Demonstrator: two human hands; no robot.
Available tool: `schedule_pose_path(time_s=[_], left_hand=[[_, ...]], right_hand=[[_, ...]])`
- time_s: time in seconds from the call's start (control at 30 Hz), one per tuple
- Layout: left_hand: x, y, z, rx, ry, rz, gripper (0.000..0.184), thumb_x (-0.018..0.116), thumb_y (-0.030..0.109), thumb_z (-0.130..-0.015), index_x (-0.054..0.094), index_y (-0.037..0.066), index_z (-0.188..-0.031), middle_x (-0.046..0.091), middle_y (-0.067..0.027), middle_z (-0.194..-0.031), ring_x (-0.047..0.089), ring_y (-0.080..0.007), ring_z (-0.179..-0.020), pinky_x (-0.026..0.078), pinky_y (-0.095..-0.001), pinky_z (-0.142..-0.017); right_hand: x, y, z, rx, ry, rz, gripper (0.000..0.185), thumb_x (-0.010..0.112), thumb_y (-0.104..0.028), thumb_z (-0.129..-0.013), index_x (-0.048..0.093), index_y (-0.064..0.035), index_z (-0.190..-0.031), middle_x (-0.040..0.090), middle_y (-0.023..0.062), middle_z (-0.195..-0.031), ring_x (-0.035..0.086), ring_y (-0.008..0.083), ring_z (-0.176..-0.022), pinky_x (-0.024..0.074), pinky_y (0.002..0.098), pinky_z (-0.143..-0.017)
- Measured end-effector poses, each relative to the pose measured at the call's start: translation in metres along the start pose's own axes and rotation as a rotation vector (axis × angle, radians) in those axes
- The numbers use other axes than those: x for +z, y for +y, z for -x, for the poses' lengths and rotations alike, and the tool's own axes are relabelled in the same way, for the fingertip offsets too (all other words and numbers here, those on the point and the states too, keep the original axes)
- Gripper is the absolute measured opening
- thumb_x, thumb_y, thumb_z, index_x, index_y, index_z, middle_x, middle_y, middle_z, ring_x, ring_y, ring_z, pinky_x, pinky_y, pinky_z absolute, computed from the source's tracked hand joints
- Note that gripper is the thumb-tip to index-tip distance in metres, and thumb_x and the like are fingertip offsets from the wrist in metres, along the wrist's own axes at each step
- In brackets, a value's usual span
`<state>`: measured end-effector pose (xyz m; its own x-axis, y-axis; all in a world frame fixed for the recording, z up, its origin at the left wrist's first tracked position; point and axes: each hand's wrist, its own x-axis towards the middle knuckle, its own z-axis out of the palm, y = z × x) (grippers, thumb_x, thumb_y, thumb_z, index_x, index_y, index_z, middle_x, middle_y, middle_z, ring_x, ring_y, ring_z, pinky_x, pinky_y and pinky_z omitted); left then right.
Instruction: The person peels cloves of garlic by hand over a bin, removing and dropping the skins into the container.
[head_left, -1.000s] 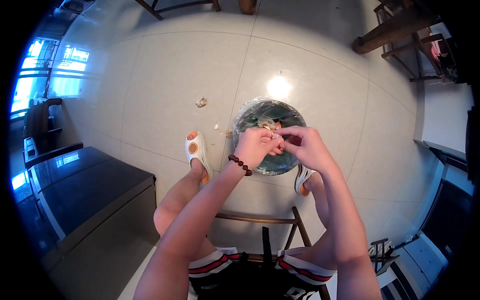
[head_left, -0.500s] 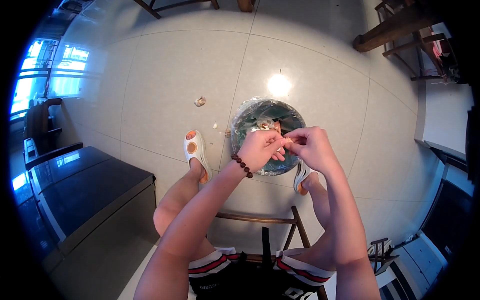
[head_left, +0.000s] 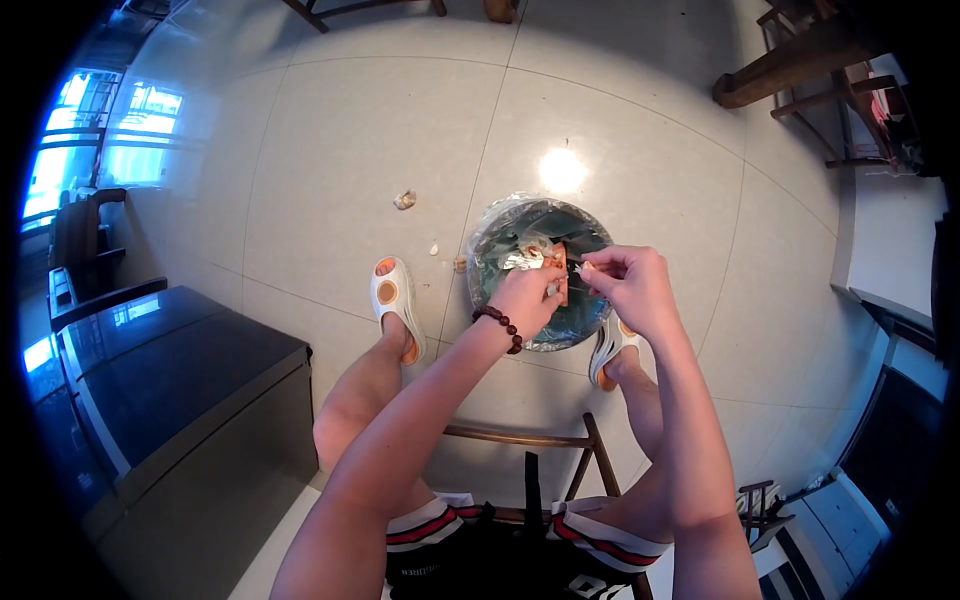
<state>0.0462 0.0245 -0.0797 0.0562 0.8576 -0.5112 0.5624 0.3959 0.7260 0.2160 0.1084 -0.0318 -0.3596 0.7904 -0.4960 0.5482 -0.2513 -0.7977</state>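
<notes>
Over the round trash bin (head_left: pixel 590 222), lined with a clear plastic bag, both hands work close together. Between the thumb and fingertips of my right hand (head_left: pixel 635 288) is a small pale piece that looks like a garlic clove (head_left: pixel 586 268). My left hand (head_left: pixel 527 298), with a dark bead bracelet at the wrist, has its fingers curled above the bin; what they hold, if anything, is unclear. Crumpled wrappers and scraps (head_left: pixel 530 257) lie inside the bin. On the floor to its left are a garlic bulb (head_left: pixel 404 200) and a loose white clove (head_left: pixel 434 249).
My feet in white shoes (head_left: pixel 392 290) rest on either side of the bin. A wooden bar (head_left: pixel 515 435) runs below my forearms. A dark glossy cabinet (head_left: pixel 190 370) stands at left, and wooden furniture legs (head_left: pixel 770 75) at upper right.
The hands were touching at the fingertips and are now apart. My left hand has shifted down slightly into the bin's opening, while the right still pinches the small piece.
</notes>
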Motion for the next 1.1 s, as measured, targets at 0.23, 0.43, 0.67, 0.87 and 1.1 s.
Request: schedule_pose_path(time_s=[0.23,0.43,0.67,0.87,1.1], left_hand=[[-0.008,0.012,0.005,0.181,0.127,0.191,0.048,0.076,0.020,-0.087,0.062,0.002,-0.129,0.073,-0.0167,-0.107,0.073,-0.0245,-0.093,0.055,-0.0320,-0.089],[-0.013,0.023,0.006,0.097,-0.037,0.743,0.034,0.063,0.007,-0.099,0.058,-0.005,-0.130,0.072,-0.0141,-0.109,0.072,-0.0163,-0.097,0.057,-0.0290,-0.085],[-0.015,0.021,0.009,0.065,0.031,0.909,0.027,0.060,0.004,-0.101,0.060,-0.005,-0.126,0.071,-0.0132,-0.105,0.071,-0.0166,-0.094,0.058,-0.0268,-0.081],[-0.014,0.030,0.019,0.112,0.154,0.820,0.023,0.059,0.003,-0.101,0.060,-0.005,-0.123,0.071,-0.0115,-0.102,0.071,-0.0136,-0.093,0.057,-0.0252,-0.081],[-0.015,0.039,0.022,0.128,0.254,0.864,0.021,0.065,0.006,-0.098,0.065,-0.001,-0.118,0.073,-0.0109,-0.096,0.073,-0.0138,-0.085,0.057,-0.0278,-0.073]], right_hand=[[0.006,0.000,0.002,-0.102,0.013,0.040,0.015,0.071,-0.004,-0.090,0.074,0.0056,-0.101,0.075,0.0146,-0.082,0.071,0.0151,-0.072,0.0569,0.0289,-0.068],[0.004,-0.011,0.007,-0.046,0.051,-0.087,0.014,0.067,-0.003,-0.093,0.073,0.0074,-0.100,0.075,0.0135,-0.081,0.070,0.0137,-0.071,0.0561,0.0279,-0.066],[0.012,-0.021,0.011,-0.074,0.021,-0.219,0.008,0.062,0.001,-0.096,0.066,0.0072,-0.097,0.072,0.0120,-0.078,0.069,0.0115,-0.069,0.0547,0.0258,-0.063],[0.014,-0.022,0.016,-0.027,0.005,-0.349,0.007,0.061,0.001,-0.097,0.066,0.0065,-0.097,0.073,0.0108,-0.084,0.069,0.0118,-0.075,0.0554,0.0249,-0.069],[0.011,-0.033,0.017,-0.061,0.110,-0.302,0.011,0.068,-0.004,-0.094,0.071,0.0067,-0.093,0.073,0.0093,-0.085,0.070,0.0129,-0.075,0.0570,0.0251,-0.069]])
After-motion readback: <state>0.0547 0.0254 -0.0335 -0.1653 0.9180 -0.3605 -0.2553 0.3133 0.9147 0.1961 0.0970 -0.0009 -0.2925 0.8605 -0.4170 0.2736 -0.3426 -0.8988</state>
